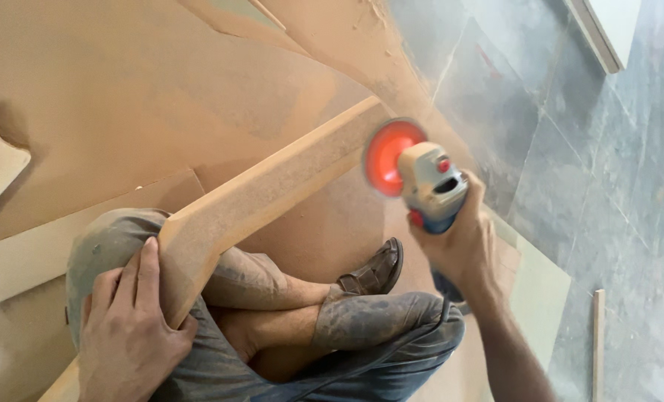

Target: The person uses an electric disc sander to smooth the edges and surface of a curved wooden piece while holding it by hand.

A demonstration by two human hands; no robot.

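Observation, one moment. The person sits on the floor, legs crossed, dusty grey trousers, a brown sandal on the upturned foot.

Landmark: the curved fibreboard strip, tan, lying across the person's knee and running up and away to the right.

Left hand: at the near, lower end of the strip, palm down on the knee, fingers laid flat along the strip's left face, thumb hooked round its lower edge. Pressing and bracing it, not pinching.

Right hand: just past the strip's far end, to its right. Closed in a full fist round the body of an angle grinder, grey and blue housing with a red button. The grinder's orange-red disc is blurred and sits against the far end of the strip; whether it truly touches cannot be told.

Under and behind the strip: large fibreboard sheets, coated in fine tan dust. Right of the strip's far end: grey tiled floor.
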